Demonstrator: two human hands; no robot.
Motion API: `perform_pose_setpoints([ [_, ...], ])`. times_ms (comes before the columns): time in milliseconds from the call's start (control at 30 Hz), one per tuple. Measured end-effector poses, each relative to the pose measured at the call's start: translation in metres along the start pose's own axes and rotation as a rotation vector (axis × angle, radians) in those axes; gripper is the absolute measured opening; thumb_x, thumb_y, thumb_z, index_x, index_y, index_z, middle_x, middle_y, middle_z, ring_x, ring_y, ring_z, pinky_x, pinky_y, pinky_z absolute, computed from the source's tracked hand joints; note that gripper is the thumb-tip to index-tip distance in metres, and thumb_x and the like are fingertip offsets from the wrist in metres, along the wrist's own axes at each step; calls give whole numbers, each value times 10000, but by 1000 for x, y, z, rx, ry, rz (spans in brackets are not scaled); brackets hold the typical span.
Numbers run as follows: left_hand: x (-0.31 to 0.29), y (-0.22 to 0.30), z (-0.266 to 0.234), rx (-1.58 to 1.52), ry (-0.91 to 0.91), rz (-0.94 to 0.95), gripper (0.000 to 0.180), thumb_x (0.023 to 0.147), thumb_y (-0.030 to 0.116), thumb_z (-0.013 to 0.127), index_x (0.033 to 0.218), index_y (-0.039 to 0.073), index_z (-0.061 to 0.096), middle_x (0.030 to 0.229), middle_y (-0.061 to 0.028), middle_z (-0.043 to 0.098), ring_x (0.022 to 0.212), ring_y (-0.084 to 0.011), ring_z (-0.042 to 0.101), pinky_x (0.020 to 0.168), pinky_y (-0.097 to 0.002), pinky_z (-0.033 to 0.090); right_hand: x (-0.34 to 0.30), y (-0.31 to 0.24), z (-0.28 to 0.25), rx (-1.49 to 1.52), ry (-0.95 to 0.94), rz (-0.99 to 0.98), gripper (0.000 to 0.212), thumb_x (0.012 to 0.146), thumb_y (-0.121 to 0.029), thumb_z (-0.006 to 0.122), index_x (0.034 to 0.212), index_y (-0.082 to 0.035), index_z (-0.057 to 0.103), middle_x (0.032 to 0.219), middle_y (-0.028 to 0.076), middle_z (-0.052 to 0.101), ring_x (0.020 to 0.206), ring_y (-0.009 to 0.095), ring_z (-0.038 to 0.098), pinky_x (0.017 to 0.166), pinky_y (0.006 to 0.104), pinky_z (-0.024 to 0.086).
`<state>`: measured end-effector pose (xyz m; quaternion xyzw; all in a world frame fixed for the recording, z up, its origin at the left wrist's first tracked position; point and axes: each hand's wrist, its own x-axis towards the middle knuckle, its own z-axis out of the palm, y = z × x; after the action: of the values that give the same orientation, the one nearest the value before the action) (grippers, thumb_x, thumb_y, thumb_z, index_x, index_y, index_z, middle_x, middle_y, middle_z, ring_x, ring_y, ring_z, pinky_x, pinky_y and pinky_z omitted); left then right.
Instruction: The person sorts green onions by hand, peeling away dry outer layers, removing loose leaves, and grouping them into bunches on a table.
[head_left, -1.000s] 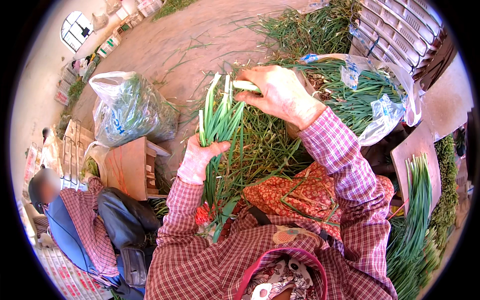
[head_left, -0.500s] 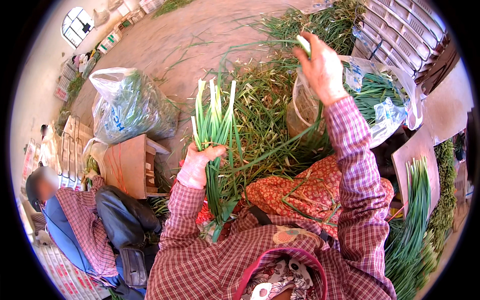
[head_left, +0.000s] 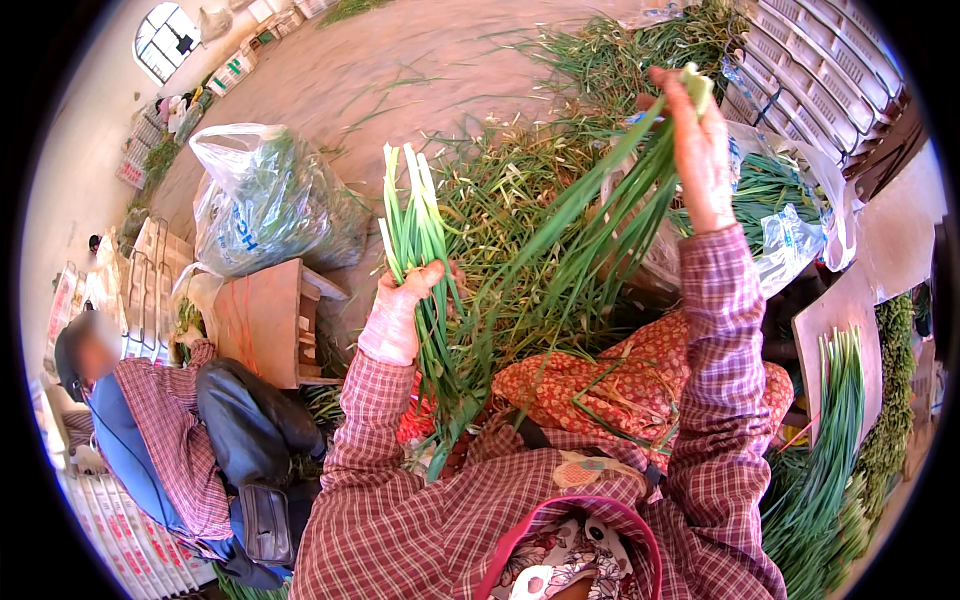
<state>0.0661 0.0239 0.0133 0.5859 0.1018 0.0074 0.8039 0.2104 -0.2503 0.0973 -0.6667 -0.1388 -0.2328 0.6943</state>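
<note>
My left hand (head_left: 393, 318) is closed around a bunch of garlic chives (head_left: 418, 235). Its pale cut ends point up and its green leaves hang down toward my lap. Farther away and to the right, my raised right hand (head_left: 704, 165) grips a second bunch of garlic chives (head_left: 622, 205) near its pale ends. Those leaves droop down and to the left, over a heap of loose leaves and trimmings (head_left: 520, 200) on the floor. A red flowered cloth (head_left: 600, 385) covers my lap, with a few stray leaves on it.
A full clear plastic bag (head_left: 270, 215) stands left, behind a wooden stool (head_left: 262, 325). Another bag of greens (head_left: 775, 195) is at right, near stacked white crates (head_left: 825, 75). Chives lie on a board (head_left: 865, 370) at far right. A co-worker (head_left: 165, 420) sits at left.
My right hand has moved right and tilted upright; a thick spread of leaves now hangs from it, where only a few thin ones trailed. My left hand keeps its bunch and shifts little.
</note>
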Motion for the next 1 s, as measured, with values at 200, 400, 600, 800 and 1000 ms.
perform_pose_setpoints([
  [200, 13, -13, -9, 107, 34, 60, 266, 751, 176, 689, 978, 68, 599, 809, -37, 623, 670, -124, 583, 578, -266, 474, -47, -16, 51, -180, -394, -109, 264, 824, -250, 653, 954, -36, 570, 778, 80, 646, 634, 143, 613, 559, 277, 504],
  [400, 1, 5, 18, 137, -49, 47, 248, 752, 163, 700, 972, 72, 630, 791, 46, 598, 684, -54, 509, 641, -224, 412, -71, 4, 82, -298, -529, -92, 324, 738, -289, 691, 889, -17, 600, 728, 186, 623, 668, 355, 616, 595, 408, 496],
  [600, -3, 10, 18, 159, -7, 41, 262, 732, 168, 707, 967, 72, 642, 785, 59, 592, 681, -43, 488, 650, -216, 390, -52, 9, 64, -543, -365, -376, 188, 750, -215, 657, 846, -58, 618, 701, 139, 605, 614, 318, 607, 560, 394, 498],
  [800, -6, -1, -5, 73, -21, -23, 332, 713, 243, 711, 997, 93, 632, 809, 65, 586, 705, -57, 519, 639, -203, 391, -16, 27, 20, -830, -197, -261, 344, 802, -293, 661, 1036, -52, 586, 756, 105, 628, 641, 189, 625, 602, 310, 537],
  [1000, -9, 5, 24, 123, -56, 10, 273, 738, 166, 701, 986, 67, 643, 798, 39, 612, 700, -53, 522, 649, -214, 405, -57, 0, 58, -298, -416, 11, 425, 777, -368, 690, 979, -7, 590, 784, 118, 652, 677, 168, 613, 597, 311, 495],
])
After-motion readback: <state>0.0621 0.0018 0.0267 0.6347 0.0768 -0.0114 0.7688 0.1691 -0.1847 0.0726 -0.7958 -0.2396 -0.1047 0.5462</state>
